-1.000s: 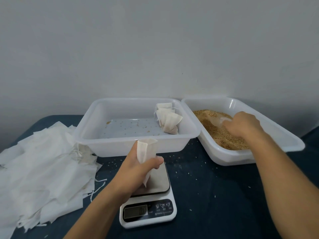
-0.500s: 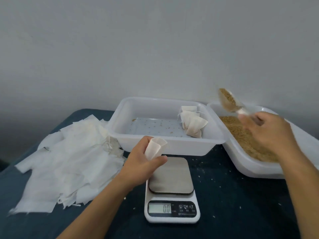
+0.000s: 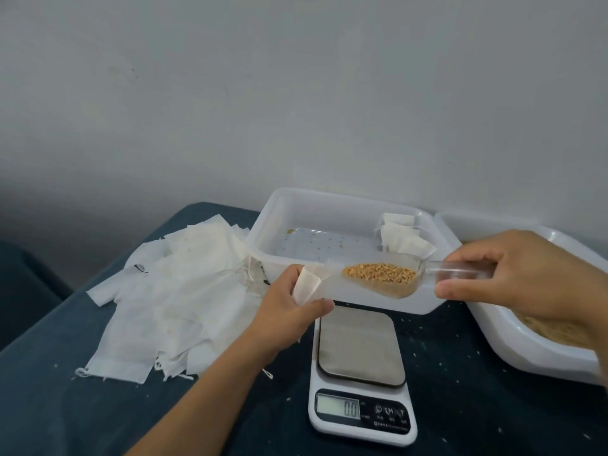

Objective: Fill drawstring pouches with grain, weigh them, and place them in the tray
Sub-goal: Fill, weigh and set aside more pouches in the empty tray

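Note:
My left hand [image 3: 286, 311] grips a white drawstring pouch [image 3: 307, 284] with its mouth held open, just left of the scale. My right hand [image 3: 523, 274] pinches the handle of a clear plastic scoop [image 3: 394, 278] heaped with golden grain, its tip level and close to the pouch's mouth. The white kitchen scale [image 3: 362, 376] sits below with a bare steel plate and a display reading 0.0. A clear tray [image 3: 279, 218] behind holds a few filled pouches [image 3: 404, 241] in its right corner. The grain bin [image 3: 539, 353] lies at the right, partly hidden by my right arm.
A loose heap of flat white pouches [image 3: 177, 297] covers the dark blue tabletop [image 3: 65, 406] at the left. Stray grains dot the cloth around the scale. A grey wall rises right behind the tray and bin.
My right hand has lifted the scoop out of the grain bin and carried it left and down to the pouch's mouth. The view has swung so everything sits further right.

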A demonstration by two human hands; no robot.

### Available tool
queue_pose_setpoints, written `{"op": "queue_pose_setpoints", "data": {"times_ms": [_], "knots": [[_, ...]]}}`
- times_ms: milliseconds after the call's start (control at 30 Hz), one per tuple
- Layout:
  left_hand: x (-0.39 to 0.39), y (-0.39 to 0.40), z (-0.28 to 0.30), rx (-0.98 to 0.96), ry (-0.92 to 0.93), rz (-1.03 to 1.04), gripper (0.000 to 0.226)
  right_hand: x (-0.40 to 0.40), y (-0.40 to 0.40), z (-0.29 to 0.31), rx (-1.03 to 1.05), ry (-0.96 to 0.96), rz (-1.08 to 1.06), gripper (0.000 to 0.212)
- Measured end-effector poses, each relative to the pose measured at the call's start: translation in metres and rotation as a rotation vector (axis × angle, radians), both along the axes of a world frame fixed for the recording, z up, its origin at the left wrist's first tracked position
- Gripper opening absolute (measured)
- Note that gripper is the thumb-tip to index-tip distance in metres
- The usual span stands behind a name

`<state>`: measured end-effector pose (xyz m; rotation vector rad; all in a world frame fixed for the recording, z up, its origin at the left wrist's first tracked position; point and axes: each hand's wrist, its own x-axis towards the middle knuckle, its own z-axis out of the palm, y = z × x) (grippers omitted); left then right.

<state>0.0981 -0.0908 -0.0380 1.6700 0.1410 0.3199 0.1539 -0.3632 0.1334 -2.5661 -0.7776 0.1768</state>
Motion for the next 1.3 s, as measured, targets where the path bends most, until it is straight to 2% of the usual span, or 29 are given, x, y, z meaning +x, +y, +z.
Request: {"op": "queue_pose_setpoints", "data": {"times_ms": [267,400,533,833,1167,1300], "knots": [[0.003,-0.002,-0.008,0.165,0.024,-0.027,0.037,0.000,0.015,0.006,-0.195,-0.157,-0.026,0.039],[0.003,-0.002,-0.010,0.196,0.020,-0.021,0.036,-0.002,0.020,0.012,-0.345,-0.250,-0.026,0.038],[0.004,-0.004,-0.010,0.218,-0.010,-0.043,0.031,-0.004,0.025,0.017,-0.433,-0.308,-0.023,0.047],[0.004,-0.005,-0.012,0.197,-0.037,-0.058,0.027,-0.005,0.027,0.021,-0.501,-0.320,-0.019,0.052],[0.003,-0.007,-0.010,0.174,-0.035,-0.058,0.025,-0.005,0.023,0.018,-0.451,-0.308,-0.039,0.041],[0.002,-0.007,-0.008,0.159,-0.019,-0.062,0.026,-0.004,0.023,0.020,-0.471,-0.309,-0.040,0.043]]}}
